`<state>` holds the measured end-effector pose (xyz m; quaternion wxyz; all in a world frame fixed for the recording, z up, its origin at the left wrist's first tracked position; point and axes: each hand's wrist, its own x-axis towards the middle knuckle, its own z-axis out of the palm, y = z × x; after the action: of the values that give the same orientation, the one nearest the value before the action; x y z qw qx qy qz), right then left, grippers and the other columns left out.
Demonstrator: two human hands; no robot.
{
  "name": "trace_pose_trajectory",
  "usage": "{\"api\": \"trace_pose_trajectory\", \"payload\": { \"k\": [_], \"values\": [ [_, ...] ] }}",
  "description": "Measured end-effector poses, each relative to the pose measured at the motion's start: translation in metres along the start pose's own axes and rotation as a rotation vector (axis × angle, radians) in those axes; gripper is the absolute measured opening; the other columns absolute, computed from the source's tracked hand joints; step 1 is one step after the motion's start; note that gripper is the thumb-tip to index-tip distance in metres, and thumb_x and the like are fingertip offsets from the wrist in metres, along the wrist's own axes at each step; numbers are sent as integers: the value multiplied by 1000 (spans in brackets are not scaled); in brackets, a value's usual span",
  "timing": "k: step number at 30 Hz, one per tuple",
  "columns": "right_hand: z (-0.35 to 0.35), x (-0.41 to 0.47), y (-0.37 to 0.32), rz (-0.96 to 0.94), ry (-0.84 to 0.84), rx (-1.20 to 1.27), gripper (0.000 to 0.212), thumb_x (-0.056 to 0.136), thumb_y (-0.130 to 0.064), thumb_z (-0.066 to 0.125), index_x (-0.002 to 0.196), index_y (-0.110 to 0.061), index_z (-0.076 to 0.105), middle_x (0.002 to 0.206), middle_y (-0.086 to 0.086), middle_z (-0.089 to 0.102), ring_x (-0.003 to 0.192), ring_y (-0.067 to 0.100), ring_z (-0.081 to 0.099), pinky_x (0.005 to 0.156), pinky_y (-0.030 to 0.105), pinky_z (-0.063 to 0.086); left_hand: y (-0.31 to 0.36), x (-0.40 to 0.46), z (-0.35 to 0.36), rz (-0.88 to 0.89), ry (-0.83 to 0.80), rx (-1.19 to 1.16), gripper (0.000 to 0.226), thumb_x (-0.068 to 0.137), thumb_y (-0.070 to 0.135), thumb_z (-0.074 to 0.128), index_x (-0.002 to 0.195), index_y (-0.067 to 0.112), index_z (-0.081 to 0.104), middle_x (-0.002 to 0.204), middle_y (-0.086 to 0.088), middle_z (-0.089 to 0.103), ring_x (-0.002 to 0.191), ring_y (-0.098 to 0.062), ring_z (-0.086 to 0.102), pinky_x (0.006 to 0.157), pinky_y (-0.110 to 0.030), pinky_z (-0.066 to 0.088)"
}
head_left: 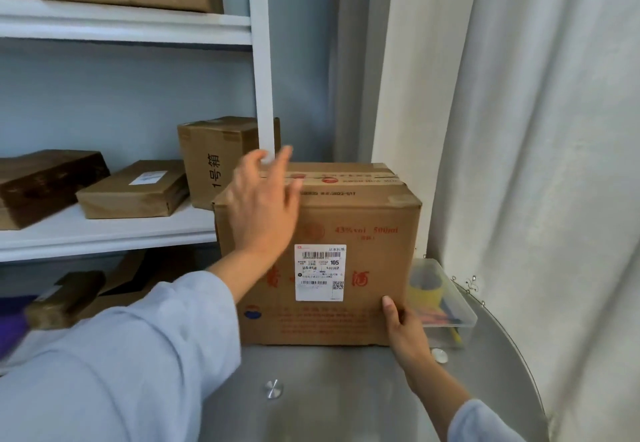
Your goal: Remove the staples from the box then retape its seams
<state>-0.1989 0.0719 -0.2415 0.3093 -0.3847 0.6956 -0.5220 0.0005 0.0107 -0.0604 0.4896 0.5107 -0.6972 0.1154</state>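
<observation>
Liquor carton [349,234] upright on round metal table [346,389]. Right hand [403,327] clasps lower right corner, likely steadying. Left hand [261,199] fingers spread, unclosed, over top left edge. Tape tray [450,303] just beyond right hand.
</observation>
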Motion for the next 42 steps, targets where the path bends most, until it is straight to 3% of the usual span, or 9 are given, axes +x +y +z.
{"api": "trace_pose_trajectory", "payload": {
  "k": [3, 7, 9, 13, 22, 26, 30, 36, 42],
  "values": [
    [5, -1, -1, 29, 32, -31, 67, 91, -59, 41, 135, -9, 45, 133, 12, 55, 125, 31, 50, 105, 48, 39, -31, -15, -5, -542, -45, -123, 78, 90, 60, 42, 151, 22, 13, 153, -13, 20, 137, -35, 28, 109, -50, 29],
    [5, -2, -3, 58, 38, -32, 66, 92, -57, 40, 136, -8, 44, 136, 13, 53, 127, 33, 48, 105, 46, 38, -29, -22, -4, -856, -84, -514, 64, 92, 57, 40, 142, 19, 26, 138, -12, 46, 121, -35, 49, 91, -40, 41],
    [5, -3, -7, 60, 38, -50, 66, 92, -58, 39, 135, -7, 45, 135, 14, 53, 126, 33, 48, 105, 47, 38, -20, -16, -8, -851, -51, -471, 58, 93, 55, 40, 135, 17, 32, 133, -11, 50, 117, -33, 51, 85, -38, 42],
    [14, -9, -12, 44, 37, -61, 57, 96, -52, 39, 133, -10, 46, 133, 13, 55, 124, 34, 49, 104, 46, 38, -15, -10, -12, -804, 15, -305, 62, 92, 59, 36, 136, 16, 30, 137, -10, 43, 124, -34, 42, 96, -49, 38],
    [18, -10, -31, 71, 45, -206, 55, 96, -48, 43, 133, -8, 48, 131, 16, 57, 121, 36, 51, 102, 45, 41, -35, -20, -12, -944, -36, -440, 65, 93, 58, 37, 139, 14, 27, 136, -16, 42, 121, -36, 46, 93, -45, 41],
    [-6, -20, -36, 27, 290, -463, 44, 97, -38, 43, 135, -17, 46, 138, 17, 42, 131, 36, 34, 101, 47, 36, -37, -17, -16, -950, -69, -453, 63, 94, 53, 39, 140, 12, 25, 137, -17, 41, 121, -36, 46, 92, -43, 42],
    [-26, -24, -26, 22, 100, -794, 46, 99, -37, 37, 141, -18, 41, 154, 15, 24, 144, 32, 16, 114, 39, 20, -38, -15, -18, -971, -100, -444, 63, 95, 51, 39, 141, 11, 24, 138, -18, 40, 122, -37, 45, 97, -44, 40],
    [-36, -22, -57, -72, 30, -588, 46, 96, -19, 43, 140, -6, 41, 144, 16, 42, 136, 32, 34, 110, 42, 29, -28, -13, -28, -949, -120, -404, 75, 95, 49, 44, 151, 17, 6, 149, -17, 26, 131, -38, 37, 102, -47, 38],
    [-39, -34, -113, -191, 105, -473, 49, 97, -21, 43, 145, -13, 36, 147, 11, 41, 136, 29, 37, 111, 41, 32, -10, -9, -55, -856, -120, -346, 73, 94, 26, 54, 151, 17, 9, 150, -15, 21, 134, -35, 30, 105, -45, 34]
  ]
}}
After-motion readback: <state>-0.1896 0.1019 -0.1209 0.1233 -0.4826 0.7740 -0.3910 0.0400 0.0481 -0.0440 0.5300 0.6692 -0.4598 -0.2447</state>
